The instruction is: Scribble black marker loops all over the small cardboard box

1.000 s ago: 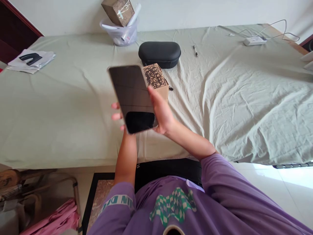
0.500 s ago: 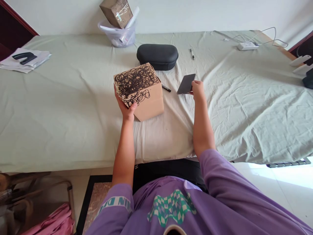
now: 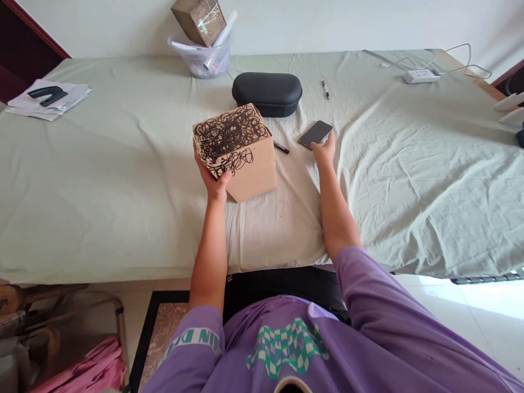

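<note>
A cardboard box (image 3: 254,169) with black scribbles over its top and part of its front is tilted in my left hand (image 3: 216,184). My thumb presses on its front, while the other fingers wrap round its left side, partly hidden. Over to the right, my right hand (image 3: 325,148) grips the near edge of a dark smartphone (image 3: 315,134), which lies flat or almost flat at the cloth. Between box and phone lies a black marker (image 3: 281,147), its left end hidden by the box. Just behind the box sits a black hard case (image 3: 267,94).
A pale green cloth (image 3: 123,180) covers the table. At the back stand a clear plastic basket (image 3: 213,63) with a brown box (image 3: 200,24) and a pen (image 3: 325,89). A stapler (image 3: 49,95) rests on papers (image 3: 57,112) at left; a white power strip (image 3: 421,76) lies at right.
My right hand has lowered the smartphone towards the cloth and turned it, with the hand now at its near right edge. The box stays in my left hand; the view has shifted slightly.
</note>
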`<action>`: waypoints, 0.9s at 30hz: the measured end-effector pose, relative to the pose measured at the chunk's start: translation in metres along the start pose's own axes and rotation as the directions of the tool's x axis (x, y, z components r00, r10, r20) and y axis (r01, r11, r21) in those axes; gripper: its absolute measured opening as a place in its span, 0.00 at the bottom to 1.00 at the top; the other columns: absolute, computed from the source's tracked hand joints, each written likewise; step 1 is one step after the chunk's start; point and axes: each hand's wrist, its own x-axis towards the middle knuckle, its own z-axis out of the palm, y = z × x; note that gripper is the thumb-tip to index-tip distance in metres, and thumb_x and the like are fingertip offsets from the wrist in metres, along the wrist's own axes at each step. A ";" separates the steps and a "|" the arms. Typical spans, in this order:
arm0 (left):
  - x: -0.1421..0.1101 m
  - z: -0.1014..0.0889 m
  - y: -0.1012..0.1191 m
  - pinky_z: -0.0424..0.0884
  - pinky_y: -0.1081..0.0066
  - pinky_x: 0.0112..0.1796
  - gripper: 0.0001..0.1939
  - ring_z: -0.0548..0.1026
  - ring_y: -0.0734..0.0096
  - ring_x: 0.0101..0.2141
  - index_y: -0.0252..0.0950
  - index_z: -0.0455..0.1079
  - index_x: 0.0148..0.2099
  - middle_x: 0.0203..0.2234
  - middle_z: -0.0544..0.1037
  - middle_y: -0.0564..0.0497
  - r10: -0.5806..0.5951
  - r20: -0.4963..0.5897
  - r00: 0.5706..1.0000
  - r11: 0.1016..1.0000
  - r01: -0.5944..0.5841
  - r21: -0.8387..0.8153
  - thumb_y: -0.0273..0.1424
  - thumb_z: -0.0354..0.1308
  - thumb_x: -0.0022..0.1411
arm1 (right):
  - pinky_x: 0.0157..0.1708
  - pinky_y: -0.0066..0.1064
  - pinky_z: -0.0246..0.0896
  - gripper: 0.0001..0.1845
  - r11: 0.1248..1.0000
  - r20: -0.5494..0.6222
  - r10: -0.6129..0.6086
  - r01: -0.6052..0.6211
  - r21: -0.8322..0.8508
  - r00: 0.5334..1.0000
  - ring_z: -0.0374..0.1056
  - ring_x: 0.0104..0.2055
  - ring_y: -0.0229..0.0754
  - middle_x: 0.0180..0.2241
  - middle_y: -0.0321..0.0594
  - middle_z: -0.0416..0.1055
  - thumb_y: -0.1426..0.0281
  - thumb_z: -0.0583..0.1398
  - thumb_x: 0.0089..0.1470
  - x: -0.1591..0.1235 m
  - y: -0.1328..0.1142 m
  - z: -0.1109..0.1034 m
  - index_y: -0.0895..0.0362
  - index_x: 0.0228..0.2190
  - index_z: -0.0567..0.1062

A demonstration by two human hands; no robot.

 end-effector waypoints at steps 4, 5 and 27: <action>-0.001 0.004 0.006 0.53 0.44 0.76 0.72 0.46 0.39 0.82 0.45 0.48 0.82 0.81 0.52 0.41 0.037 0.046 0.998 0.999 -0.038 0.035 0.72 0.71 0.46 | 0.72 0.62 0.50 0.42 0.982 -0.003 -0.007 0.006 -0.189 1.000 0.59 0.72 0.61 0.77 0.70 0.56 0.62 0.65 0.65 -0.009 -0.014 0.018 0.60 0.75 0.64; -0.002 0.005 0.007 0.52 0.45 0.77 0.70 0.47 0.40 0.82 0.46 0.50 0.81 0.80 0.54 0.42 0.049 0.050 0.998 0.998 -0.051 0.026 0.71 0.72 0.46 | 0.71 0.66 0.49 0.43 0.971 0.005 0.007 -0.005 -0.240 1.000 0.57 0.73 0.65 0.77 0.72 0.53 0.58 0.65 0.67 -0.009 -0.019 0.024 0.59 0.75 0.64; -0.008 0.006 0.021 0.54 0.49 0.77 0.66 0.40 0.41 0.83 0.41 0.62 0.76 0.78 0.60 0.43 -0.012 0.071 0.997 0.996 0.006 0.086 0.76 0.67 0.47 | 0.82 0.62 0.32 0.22 0.871 0.302 -0.367 0.439 -0.222 0.880 0.62 0.74 0.58 0.66 0.50 0.76 0.66 0.57 0.69 -0.020 -0.066 0.035 0.55 0.60 0.80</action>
